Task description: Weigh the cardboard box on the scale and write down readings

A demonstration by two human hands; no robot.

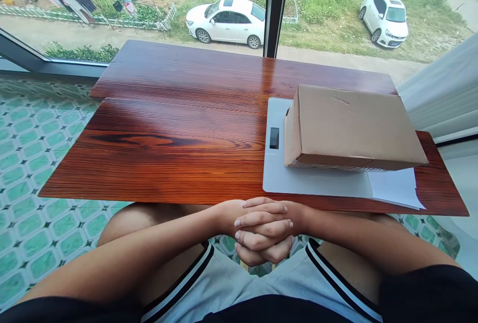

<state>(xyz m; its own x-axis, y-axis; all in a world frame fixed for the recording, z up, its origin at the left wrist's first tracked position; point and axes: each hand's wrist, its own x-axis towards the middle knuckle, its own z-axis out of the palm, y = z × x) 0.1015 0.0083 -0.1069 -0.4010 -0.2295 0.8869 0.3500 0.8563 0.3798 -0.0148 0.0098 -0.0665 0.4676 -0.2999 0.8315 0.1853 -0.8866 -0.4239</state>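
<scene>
My left hand and my right hand are clasped together, fingers interlaced, just off the front edge of the brown wooden table. Both are closed around each other, with no object visible in them. Nearest to them lies a flat, pale grey panel with a small dark rectangle on its left part, much like a digital scale. A closed cardboard box rests over the panel and covers most of it. White sheets of paper stick out under the box at the right.
Beyond the table is a window with a dark frame post; two white cars stand outside. A pale curtain hangs at the right. Green patterned tiles cover the floor. My knees are under the table's front edge.
</scene>
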